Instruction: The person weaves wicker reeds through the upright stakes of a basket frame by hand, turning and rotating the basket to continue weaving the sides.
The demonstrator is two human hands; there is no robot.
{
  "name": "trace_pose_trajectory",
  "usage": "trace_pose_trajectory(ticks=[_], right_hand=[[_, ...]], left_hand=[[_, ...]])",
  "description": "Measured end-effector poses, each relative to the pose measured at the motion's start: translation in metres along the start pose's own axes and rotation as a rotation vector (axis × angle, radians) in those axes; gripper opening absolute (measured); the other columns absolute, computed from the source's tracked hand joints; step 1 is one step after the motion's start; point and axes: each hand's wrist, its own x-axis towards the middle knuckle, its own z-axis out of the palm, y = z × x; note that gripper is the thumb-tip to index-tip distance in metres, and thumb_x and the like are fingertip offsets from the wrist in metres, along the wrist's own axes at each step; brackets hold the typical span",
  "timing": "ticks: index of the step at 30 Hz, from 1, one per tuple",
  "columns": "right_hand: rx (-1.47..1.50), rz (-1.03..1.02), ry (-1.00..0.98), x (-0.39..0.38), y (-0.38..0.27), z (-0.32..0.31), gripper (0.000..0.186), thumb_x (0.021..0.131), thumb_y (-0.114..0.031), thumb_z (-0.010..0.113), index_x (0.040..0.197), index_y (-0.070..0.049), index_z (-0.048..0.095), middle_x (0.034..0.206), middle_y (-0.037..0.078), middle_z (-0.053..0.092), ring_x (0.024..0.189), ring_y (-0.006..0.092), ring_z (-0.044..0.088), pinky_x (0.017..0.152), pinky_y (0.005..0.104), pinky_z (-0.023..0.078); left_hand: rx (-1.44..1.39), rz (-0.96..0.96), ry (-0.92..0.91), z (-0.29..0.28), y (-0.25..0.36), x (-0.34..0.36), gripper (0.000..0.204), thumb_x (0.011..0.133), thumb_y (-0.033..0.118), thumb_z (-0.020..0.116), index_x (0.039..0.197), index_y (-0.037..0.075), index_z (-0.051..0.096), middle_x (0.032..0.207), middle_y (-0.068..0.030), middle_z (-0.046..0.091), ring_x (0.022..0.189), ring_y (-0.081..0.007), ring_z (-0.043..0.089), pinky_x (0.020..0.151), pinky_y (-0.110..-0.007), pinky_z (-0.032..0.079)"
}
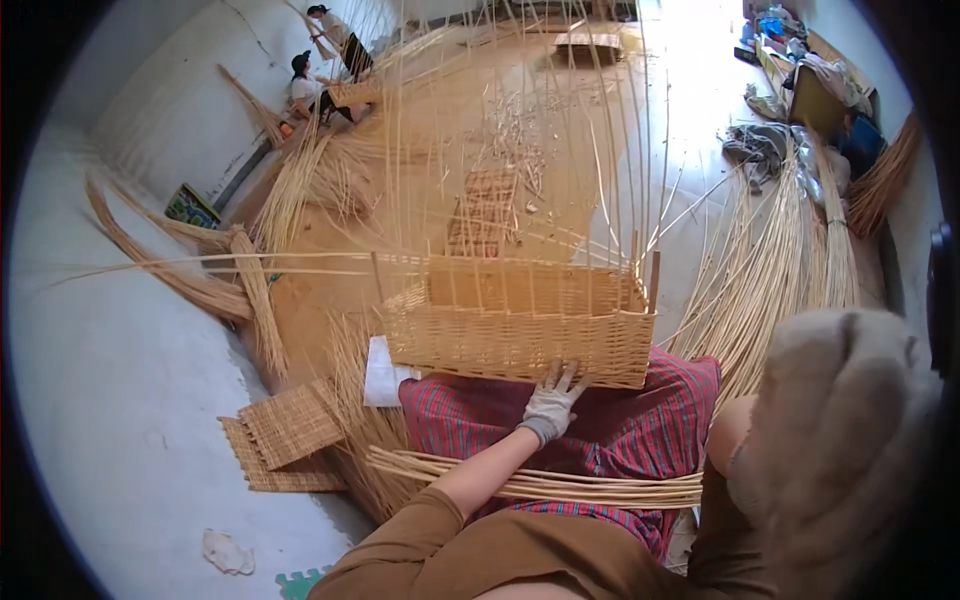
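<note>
A rectangular woven basket (pixel 520 335), with tall upright canes, rests on a red-and-blue striped cloth (pixel 665 420) across my lap. My gloved left hand (pixel 555 405) touches the lower near side of the basket, fingers spread. My gloved right hand (pixel 840 420) is raised very close at the right, large and blurred; whether it holds anything is unclear. A band of loose canes (pixel 590 485) lies across the cloth below my left hand. A white sheet (pixel 385 375) sits beside the basket's left end.
Woven panels (pixel 290 425) lie at left, another (pixel 480 210) beyond the basket. Cane bundles (pixel 760 290) spread along both sides. Two co-workers (pixel 305 90) (pixel 350 45) work at the back left. Bags and cloths (pixel 820 95) are piled along the right wall.
</note>
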Motion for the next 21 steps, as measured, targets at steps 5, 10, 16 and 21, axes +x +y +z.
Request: trace_pose_trajectory(ticks=[5, 10, 16, 21], right_hand=[[-0.019, 0.044, 0.034, -0.003, 0.019, 0.005, 0.023, 0.088, -0.020, 0.068, 0.076, -0.002, 0.063, 0.069, 0.006, 0.060, 0.049, 0.0165, 0.048, 0.044, 0.0311, 0.037], [0.010, 0.096, -0.014, 0.002, 0.030, 0.017, 0.024, 0.086, -0.021, 0.069, 0.073, -0.002, 0.062, 0.069, 0.007, 0.060, 0.048, 0.0182, 0.048, 0.044, 0.0325, 0.037], [-0.027, 0.129, -0.018, 0.000, 0.025, 0.029, 0.026, 0.084, -0.023, 0.070, 0.070, -0.002, 0.061, 0.068, 0.008, 0.059, 0.047, 0.0203, 0.048, 0.042, 0.0341, 0.038], [0.035, 0.272, -0.056, -0.018, 0.051, 0.068, 0.028, 0.083, -0.023, 0.070, 0.067, -0.003, 0.061, 0.067, 0.009, 0.059, 0.046, 0.0221, 0.048, 0.042, 0.0355, 0.038]], left_hand=[[-0.042, 0.035, 0.063, 0.006, 0.000, 0.009, 0.092, 0.079, 0.031, 0.080, 0.158, 0.027, 0.033, 0.167, -0.0151, 0.021, 0.152, -0.0446, 0.020, 0.122, -0.053, 0.026], [-0.049, 0.002, 0.043, 0.003, 0.001, 0.005, 0.089, 0.079, 0.031, 0.080, 0.157, 0.027, 0.036, 0.167, -0.0140, 0.021, 0.152, -0.0434, 0.021, 0.123, -0.052, 0.026], [-0.056, 0.040, 0.018, -0.003, 0.009, 0.011, 0.089, 0.080, 0.032, 0.079, 0.157, 0.027, 0.036, 0.167, -0.0133, 0.021, 0.153, -0.0416, 0.020, 0.123, -0.050, 0.024], [-0.021, -0.032, -0.109, -0.042, 0.012, -0.004, 0.077, 0.087, 0.035, 0.069, 0.157, 0.028, 0.037, 0.168, -0.0132, 0.020, 0.153, -0.0407, 0.021, 0.123, -0.051, 0.023]])
